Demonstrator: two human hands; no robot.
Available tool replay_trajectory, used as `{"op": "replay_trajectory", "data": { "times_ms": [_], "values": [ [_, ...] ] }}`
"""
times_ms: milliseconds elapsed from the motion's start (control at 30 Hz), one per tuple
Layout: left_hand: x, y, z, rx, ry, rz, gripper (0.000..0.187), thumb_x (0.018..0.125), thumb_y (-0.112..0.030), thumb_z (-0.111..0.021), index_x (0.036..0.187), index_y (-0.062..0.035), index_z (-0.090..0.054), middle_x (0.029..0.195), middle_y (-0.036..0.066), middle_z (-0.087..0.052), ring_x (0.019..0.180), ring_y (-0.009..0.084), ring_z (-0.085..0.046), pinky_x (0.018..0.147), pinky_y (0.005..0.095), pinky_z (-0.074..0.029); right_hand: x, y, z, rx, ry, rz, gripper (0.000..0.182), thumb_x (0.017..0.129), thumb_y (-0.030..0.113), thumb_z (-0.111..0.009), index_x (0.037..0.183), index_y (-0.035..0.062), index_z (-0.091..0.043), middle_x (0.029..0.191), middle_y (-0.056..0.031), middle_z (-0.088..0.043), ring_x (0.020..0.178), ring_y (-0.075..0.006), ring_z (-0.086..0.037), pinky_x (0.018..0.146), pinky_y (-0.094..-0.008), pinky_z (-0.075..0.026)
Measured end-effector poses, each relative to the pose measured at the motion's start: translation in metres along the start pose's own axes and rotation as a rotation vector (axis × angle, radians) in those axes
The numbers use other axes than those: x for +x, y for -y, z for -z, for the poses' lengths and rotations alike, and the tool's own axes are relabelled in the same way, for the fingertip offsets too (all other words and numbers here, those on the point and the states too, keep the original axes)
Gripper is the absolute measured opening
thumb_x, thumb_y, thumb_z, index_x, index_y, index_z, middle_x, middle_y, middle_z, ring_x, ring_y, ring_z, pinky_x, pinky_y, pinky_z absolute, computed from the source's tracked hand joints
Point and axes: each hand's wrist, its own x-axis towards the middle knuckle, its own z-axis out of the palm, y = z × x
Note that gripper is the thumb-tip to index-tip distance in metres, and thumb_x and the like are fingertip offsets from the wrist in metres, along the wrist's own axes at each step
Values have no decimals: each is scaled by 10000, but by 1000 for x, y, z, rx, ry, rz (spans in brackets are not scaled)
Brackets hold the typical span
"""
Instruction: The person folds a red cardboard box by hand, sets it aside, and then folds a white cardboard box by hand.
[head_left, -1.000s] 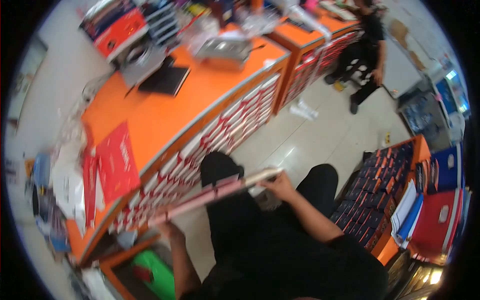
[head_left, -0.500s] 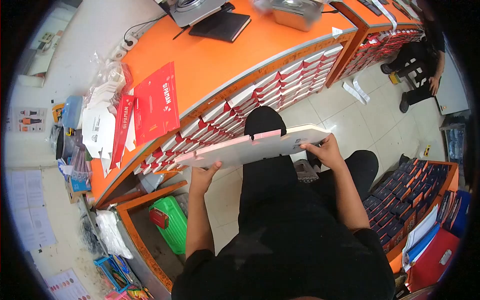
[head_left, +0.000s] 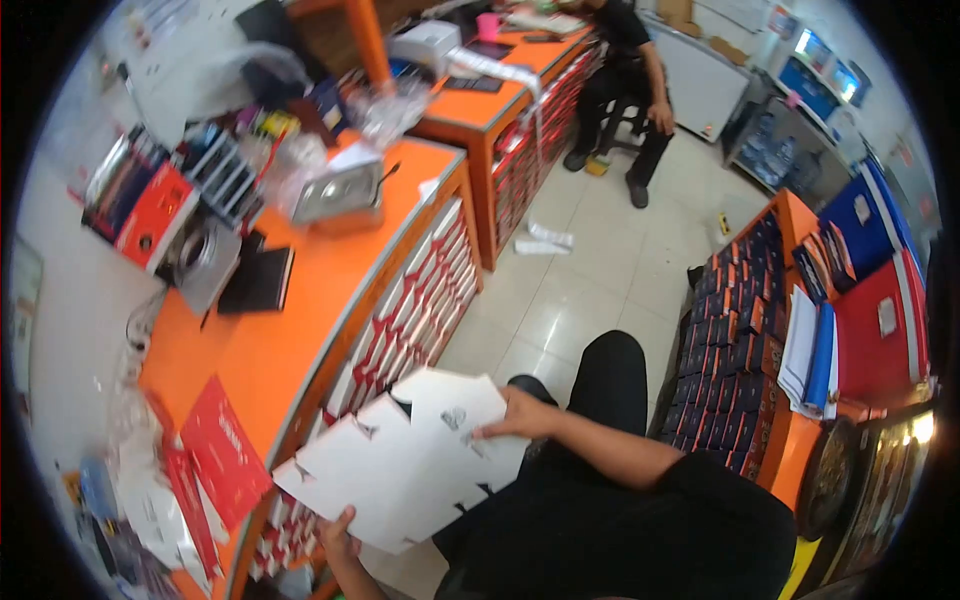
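A flat white cardboard sheet (head_left: 410, 460) with cut slots and small dark printed marks is tilted above my lap. My left hand (head_left: 340, 535) grips its lower left edge, thumb on the white face. At the upper right corner, my right hand (head_left: 520, 418) holds the sheet with the thumb on top and the other fingers partly hidden behind it. Flat red cardboard pieces (head_left: 225, 455) lie on the orange counter (head_left: 340, 270) to the left, beside white ones (head_left: 140, 500).
Stacked red-and-white boxes (head_left: 400, 320) fill the shelf under the counter. Dark boxes (head_left: 715, 370) and red and blue folders (head_left: 880, 325) stand at the right. A metal container (head_left: 338, 195) and black notebook (head_left: 257, 280) rest on the counter. Another person (head_left: 620, 90) sits at the back.
The view has swung to the right and up. The sheet, seen nearly edge-on before, now shows its broad white face, still held in both hands.
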Motion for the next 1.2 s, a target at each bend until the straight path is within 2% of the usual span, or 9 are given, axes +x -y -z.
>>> {"op": "replay_trajectory", "data": {
  "times_ms": [333,467,633,733,800,867,967,1133,1200],
  "values": [
    [19,11,-89,336,-97,-27,463,918,-1,-619,1355,39,-472,1263,128,-606,1131,257,-594,986,371,-459,-7,-34,-3,-173,-20,102,398,887,213,-756,1188,-17,-634,1065,-105,-723,954,-150,-655,860,-330,-526],
    [55,40,-93,522,-181,-56,342,916,23,-595,1246,92,-536,1154,171,-656,1004,267,-635,884,378,-495,-14,-15,-21,-291,-73,248,391,899,216,-708,1183,-38,-620,1008,-184,-728,869,-252,-702,820,-342,-534],
    [95,92,-111,737,-304,-44,403,880,23,-601,1268,102,-531,1176,225,-656,1033,314,-652,907,398,-495,-33,20,-48,-287,-16,222,347,891,148,-643,1210,26,-587,825,-269,-647,797,-424,-652,726,-475,-482],
    [103,111,-131,509,-273,-119,449,920,-155,-581,1317,49,-530,1270,256,-609,1130,384,-619,983,426,-458,-40,38,-49,-359,2,142,350,889,149,-647,1210,25,-584,841,-261,-656,800,-425,-654,732,-469,-488],
    [106,116,-140,664,-357,-70,516,945,-312,-547,1333,26,-523,1274,233,-612,1146,368,-613,981,435,-456,-34,24,-46,-352,-7,168,353,901,165,-654,1216,17,-589,896,-256,-670,820,-397,-668,749,-443,-502],
    [117,116,-144,691,-274,-138,577,967,-429,-474,1361,-9,-506,1268,208,-619,1121,348,-626,977,444,-465,-25,6,-40,-344,-15,212,359,914,181,-660,1222,9,-595,951,-251,-683,841,-368,-682,766,-417,-517],
    [76,49,-161,-255,334,220,581,1005,-494,-347,1372,-76,-518,1307,149,-606,1179,315,-586,1047,426,-438,-22,-19,-11,-296,-143,243,446,894,256,-725,1219,-24,-603,1133,-199,-699,1046,-290,-675,925,-379,-503],
    [12,-39,-194,55,291,22,618,1021,-478,-376,1470,-53,-389,1448,154,-479,1335,315,-452,1109,445,-380,-46,-7,32,-149,-463,181,367,905,210,-703,1190,-12,-640,1023,-174,-727,933,-232,-705,840,-384,-536],
    [5,-50,-197,55,528,-155,702,991,-499,-485,1502,-43,-328,1484,159,-431,1367,320,-414,1121,469,-359,-55,25,32,-100,-578,182,349,923,212,-687,1186,-14,-640,999,-175,-728,902,-211,-708,807,-372,-544]
  ]
}}
